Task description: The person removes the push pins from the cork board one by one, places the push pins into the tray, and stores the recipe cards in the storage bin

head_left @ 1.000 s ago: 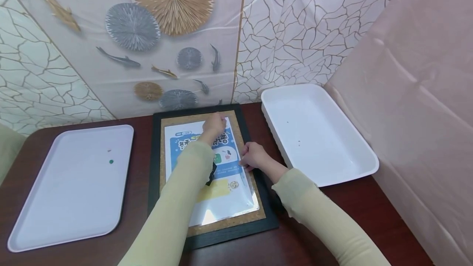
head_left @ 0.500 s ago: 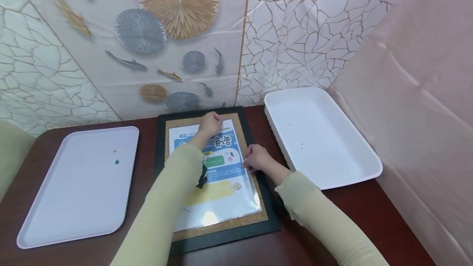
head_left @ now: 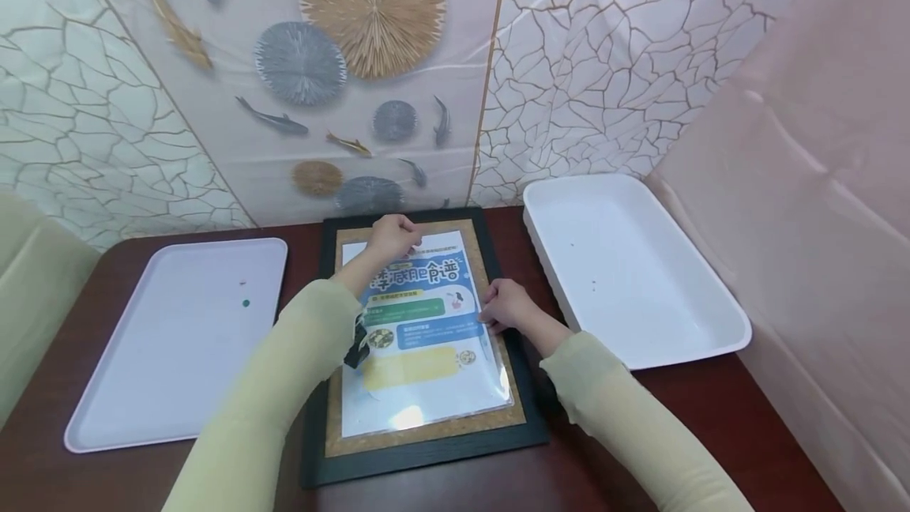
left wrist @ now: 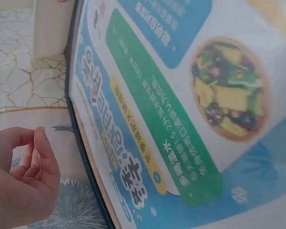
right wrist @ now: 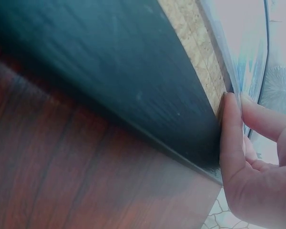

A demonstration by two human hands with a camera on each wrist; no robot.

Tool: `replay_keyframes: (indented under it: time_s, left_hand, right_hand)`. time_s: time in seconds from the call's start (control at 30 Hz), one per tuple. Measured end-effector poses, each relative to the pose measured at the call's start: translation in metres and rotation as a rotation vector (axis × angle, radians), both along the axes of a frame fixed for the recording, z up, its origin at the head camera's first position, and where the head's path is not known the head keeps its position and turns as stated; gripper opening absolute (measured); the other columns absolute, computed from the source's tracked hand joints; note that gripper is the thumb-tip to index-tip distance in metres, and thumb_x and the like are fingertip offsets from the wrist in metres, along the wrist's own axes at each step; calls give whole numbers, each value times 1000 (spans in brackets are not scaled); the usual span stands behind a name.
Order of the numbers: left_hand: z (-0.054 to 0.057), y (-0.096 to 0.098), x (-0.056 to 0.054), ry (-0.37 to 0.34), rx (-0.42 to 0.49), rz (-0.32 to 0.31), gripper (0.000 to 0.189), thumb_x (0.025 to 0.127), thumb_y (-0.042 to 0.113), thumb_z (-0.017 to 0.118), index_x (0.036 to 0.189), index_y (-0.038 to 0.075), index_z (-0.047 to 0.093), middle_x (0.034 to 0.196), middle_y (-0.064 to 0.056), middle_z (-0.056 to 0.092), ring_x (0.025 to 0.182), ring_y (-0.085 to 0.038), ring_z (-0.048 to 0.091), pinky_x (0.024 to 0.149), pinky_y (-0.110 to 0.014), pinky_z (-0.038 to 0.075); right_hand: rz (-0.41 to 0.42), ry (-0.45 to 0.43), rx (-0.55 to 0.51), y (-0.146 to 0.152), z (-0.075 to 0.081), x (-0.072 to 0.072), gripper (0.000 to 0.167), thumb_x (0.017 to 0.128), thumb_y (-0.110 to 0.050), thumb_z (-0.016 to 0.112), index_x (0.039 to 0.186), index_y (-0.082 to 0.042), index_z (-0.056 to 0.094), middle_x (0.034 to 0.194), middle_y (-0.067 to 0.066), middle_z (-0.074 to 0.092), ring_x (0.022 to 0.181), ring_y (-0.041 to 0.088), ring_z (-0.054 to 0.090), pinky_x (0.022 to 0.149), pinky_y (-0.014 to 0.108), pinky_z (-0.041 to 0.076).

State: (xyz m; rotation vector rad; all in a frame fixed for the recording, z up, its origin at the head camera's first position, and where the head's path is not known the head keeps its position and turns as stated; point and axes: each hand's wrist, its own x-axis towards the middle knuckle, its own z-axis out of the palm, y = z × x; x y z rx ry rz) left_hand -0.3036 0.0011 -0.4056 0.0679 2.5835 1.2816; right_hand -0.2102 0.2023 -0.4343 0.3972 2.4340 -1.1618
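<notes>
A laminated poster point(head_left: 419, 401), printed in blue, green and yellow, lies on a cork board with a black frame point(head_left: 426, 461). My right hand point(head_left: 508, 305) pinches the poster's right edge; the right wrist view shows thumb and index finger point(right wrist: 231, 129) on either side of the clear sheet. Over the poster's top part, left of its top right corner, is my left hand point(head_left: 394, 237). In the left wrist view the left hand point(left wrist: 28, 181) has curled fingers with thumb and index tips together, and no object shows between them.
To the left lies a shallow white tray point(head_left: 178, 338) with a small green dot-like piece point(head_left: 246, 303) and a tiny speck on it. A deeper white tray point(head_left: 640, 275) stands at the right against the pink cloth point(head_left: 803, 204). Patterned cloth point(head_left: 348, 101) hangs behind the dark wood table.
My left hand has shifted left along the poster's top, uncovering more of the title and top right corner. The right hand stays at the right edge. The head view has turned slightly left.
</notes>
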Motion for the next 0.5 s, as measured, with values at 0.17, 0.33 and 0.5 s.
replay_keyframes:
  time_s: [0.17,0.33,0.5]
  left_hand:
    - [-2,-13,10,-63,65,-13,19,92,20,55,102,5,61,105,-12,67,89,-22,65,74,-25,51]
    - [3,-28,20,-112,88,-7,23,91,21,56,107,5,61,109,-14,65,95,-24,63,82,-31,52]
    - [8,-45,28,-96,91,7,28,91,22,56,111,3,60,112,-15,63,99,-26,61,87,-33,51]
  right_hand:
    - [-1,-5,-11,0,-1,1,21,80,-1,68,95,-2,52,88,15,58,68,20,64,53,22,52]
    - [2,-4,-15,1,-1,0,22,81,-1,68,96,-2,53,89,15,59,68,19,64,54,23,52]
    - [-1,-1,-17,1,-1,0,22,81,-1,69,96,-2,52,88,16,59,67,19,64,54,23,52]
